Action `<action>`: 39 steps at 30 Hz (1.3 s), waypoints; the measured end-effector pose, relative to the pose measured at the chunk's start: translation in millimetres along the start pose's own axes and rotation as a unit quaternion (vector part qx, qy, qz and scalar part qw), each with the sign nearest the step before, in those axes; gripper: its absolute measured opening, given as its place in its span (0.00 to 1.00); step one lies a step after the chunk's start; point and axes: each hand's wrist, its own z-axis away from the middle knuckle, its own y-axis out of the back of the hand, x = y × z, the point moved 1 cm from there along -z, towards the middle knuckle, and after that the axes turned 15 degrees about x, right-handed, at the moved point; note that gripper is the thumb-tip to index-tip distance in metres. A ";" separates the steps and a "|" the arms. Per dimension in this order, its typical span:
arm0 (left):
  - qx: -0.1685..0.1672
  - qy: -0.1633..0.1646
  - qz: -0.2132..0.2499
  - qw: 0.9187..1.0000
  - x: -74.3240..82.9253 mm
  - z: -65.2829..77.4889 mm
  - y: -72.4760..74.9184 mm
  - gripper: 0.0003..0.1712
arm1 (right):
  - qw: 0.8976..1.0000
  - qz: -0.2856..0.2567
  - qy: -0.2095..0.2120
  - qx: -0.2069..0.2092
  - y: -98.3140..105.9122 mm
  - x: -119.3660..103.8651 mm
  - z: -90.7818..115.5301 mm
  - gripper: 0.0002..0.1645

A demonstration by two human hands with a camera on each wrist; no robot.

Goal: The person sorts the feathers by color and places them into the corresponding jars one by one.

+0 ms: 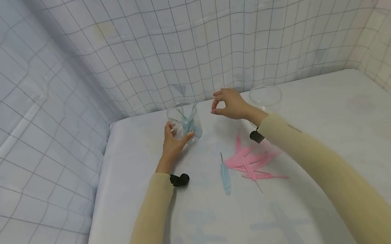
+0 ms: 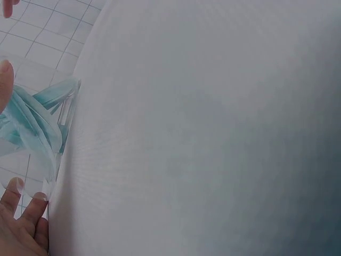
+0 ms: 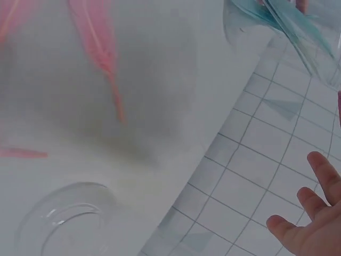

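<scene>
A clear cup holding several blue feathers stands at the table's far edge. My left hand grips its near side, with thumb and fingers on either side of the wall. To the cup's right, my right hand hangs above the table, thumb and index finger bent together; nothing shows between them. The right wrist view has several of its fingers spread apart. One blue feather lies on the table, beside a loose pile of pink feathers.
A second clear cup stands at the back right, partly behind the right forearm. The white table meets a grid-patterned cloth wall at the back, with more such cloth at the sides. Black wrist cameras sit on both sleeves.
</scene>
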 end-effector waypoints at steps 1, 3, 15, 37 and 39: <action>-0.001 0.000 -0.002 1.000 -0.2 -0.2 0.0 0.59 | 1.000 -0.005 -0.005 -0.013 -1.5 2.7 3.8 0.09; -0.002 -0.001 -0.002 1.000 0.1 -0.2 0.4 0.58 | 0.999 -0.013 -0.013 -0.040 -4.9 6.9 11.1 0.09; -0.004 -0.014 0.007 1.000 -0.6 -0.3 0.2 0.58 | 0.978 -0.045 0.023 -0.200 -27.8 18.8 41.8 0.07; -0.004 -0.024 0.008 1.000 2.0 2.6 1.2 0.59 | 0.963 -0.053 0.037 -0.260 -51.9 22.5 60.9 0.05; -0.006 -0.018 0.005 1.000 1.0 1.0 0.7 0.58 | 0.964 -0.048 0.035 -0.261 -52.5 22.7 61.0 0.05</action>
